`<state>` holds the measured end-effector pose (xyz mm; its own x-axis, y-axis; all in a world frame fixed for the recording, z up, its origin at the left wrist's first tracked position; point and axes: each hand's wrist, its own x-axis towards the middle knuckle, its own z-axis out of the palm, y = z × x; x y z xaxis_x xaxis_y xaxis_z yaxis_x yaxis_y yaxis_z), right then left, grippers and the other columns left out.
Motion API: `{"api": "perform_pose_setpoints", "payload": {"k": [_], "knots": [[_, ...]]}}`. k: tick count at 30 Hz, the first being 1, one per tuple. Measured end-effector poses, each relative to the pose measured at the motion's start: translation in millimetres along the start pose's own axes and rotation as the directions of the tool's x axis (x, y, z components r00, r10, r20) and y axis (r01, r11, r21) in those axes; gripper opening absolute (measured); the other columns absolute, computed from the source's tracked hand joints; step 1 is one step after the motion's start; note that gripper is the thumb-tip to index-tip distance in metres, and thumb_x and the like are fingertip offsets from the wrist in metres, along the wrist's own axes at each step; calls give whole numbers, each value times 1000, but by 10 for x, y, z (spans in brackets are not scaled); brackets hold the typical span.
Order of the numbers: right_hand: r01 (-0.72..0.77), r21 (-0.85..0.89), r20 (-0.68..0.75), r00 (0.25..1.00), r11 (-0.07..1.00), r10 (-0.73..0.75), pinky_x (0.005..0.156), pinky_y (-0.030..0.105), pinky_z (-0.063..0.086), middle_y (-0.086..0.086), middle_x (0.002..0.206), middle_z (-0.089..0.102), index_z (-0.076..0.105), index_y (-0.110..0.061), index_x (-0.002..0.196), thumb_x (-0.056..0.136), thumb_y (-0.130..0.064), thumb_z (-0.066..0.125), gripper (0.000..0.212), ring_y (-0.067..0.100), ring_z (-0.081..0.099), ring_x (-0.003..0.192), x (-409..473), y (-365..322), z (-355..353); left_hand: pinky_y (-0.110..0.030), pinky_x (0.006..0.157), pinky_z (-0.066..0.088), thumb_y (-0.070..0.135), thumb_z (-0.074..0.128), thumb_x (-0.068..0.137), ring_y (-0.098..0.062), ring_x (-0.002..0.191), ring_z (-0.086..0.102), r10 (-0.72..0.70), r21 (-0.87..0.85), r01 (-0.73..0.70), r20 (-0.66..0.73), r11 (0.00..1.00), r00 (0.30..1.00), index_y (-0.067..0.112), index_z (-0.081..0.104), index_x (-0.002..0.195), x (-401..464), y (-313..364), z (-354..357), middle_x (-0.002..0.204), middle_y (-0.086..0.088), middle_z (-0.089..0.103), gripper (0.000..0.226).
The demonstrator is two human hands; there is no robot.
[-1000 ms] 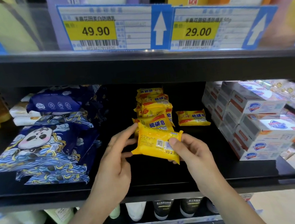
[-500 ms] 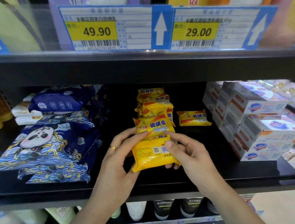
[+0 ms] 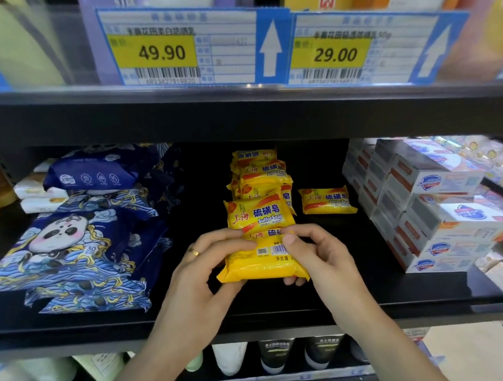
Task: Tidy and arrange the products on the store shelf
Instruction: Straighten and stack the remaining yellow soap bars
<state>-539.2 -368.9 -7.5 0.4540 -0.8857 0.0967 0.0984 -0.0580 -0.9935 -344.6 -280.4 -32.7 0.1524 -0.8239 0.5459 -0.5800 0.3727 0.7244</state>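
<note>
The shelf (image 3: 70, 323) is the big black deck in front of you. On its left sit the panda packs (image 3: 70, 244), stacked and fanned toward you. On the right there's a block of white boxes (image 3: 436, 208), pretty square already. In between runs the soap row (image 3: 259, 183), yellow bars piled front to back, and it looks kinda loose, with the front bar (image 3: 256, 214) tilted up. One stray bar (image 3: 326, 201) lies flat just right of that row, apart from it.

You've got a bar (image 3: 262, 263) in both hands, right at the front end of the row and touching or nearly touching the bar behind it. Its long axis runs left-right, barcode side up, same way as the rest. Your left hand (image 3: 197, 279) grips the left end, thumb on top and fingers curled under. Your right hand (image 3: 318, 258) pinches the right end with the thumb over the barcode.

So the slot is straight ahead, directly behind the bar, and both hands are equally close. My guess is you just slide it back and square it up. The stray is nearer your right hand, so that one's probably next.
</note>
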Motion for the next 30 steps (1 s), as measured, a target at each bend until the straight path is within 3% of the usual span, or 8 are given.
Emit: {"api": "perform_pose_setpoints", "payload": {"k": [5,8,12,15,18,22,25,30], "knots": [[25,1,-24,999,1000,-25,59,23,49,8,85,61,73,-26,107,93,-55,64,34,19,54,69,-8,11,-1,-31,101,49,23,71,90,-21,130,56,-28,-59,28,0,998,1000,41,67,126,6,12,-11,136,9,60,41],[54,6,-51,997,999,-54,63,28,45,10,86,60,73,-23,112,95,-47,56,34,21,52,70,13,37,-28,-30,98,46,30,70,90,-19,125,56,-93,-84,93,4,992,996,43,66,127,12,18,-16,130,11,61,39],[102,31,-40,994,994,-100,72,31,53,10,113,67,71,-18,119,82,-18,51,42,21,62,85,28,67,-73,-29,96,41,40,68,90,-15,119,56,-169,-116,172,31,978,985,45,66,126,12,35,-12,122,13,62,36],[144,-72,14,990,987,-144,94,38,56,-1,133,62,69,-33,124,74,-8,53,58,18,63,113,-4,78,-80,-28,97,41,42,67,90,-13,121,56,-189,-122,193,42,974,981,46,64,126,12,50,-21,122,14,62,37],[175,-115,104,981,978,-164,102,39,53,-2,141,57,64,-43,130,79,-6,58,63,19,60,123,-20,73,-78,-28,100,43,41,68,92,-10,123,57,-206,-130,211,56,969,977,48,63,128,18,44,-29,123,15,63,37],[150,-100,179,975,984,-131,105,41,52,-2,137,63,62,-38,135,88,-18,72,52,24,65,121,-3,66,-83,-31,103,43,49,69,96,-11,127,58,-216,-121,223,64,967,974,50,63,128,25,26,-18,127,15,66,33],[160,-110,192,972,981,-137,105,43,52,3,131,68,65,-27,132,93,-22,73,40,24,64,123,5,54,-78,-30,104,43,61,64,90,-8,127,58,-236,-122,244,76,962,969,53,63,126,31,17,-18,128,18,68,37],[170,-85,171,973,982,-153,97,28,54,5,122,73,67,-16,124,98,-20,69,27,21,68,118,10,49,-76,-37,107,46,71,60,87,-4,124,59,-292,-112,304,111,946,950,50,65,125,23,-6,-11,125,19,69,44]]}}
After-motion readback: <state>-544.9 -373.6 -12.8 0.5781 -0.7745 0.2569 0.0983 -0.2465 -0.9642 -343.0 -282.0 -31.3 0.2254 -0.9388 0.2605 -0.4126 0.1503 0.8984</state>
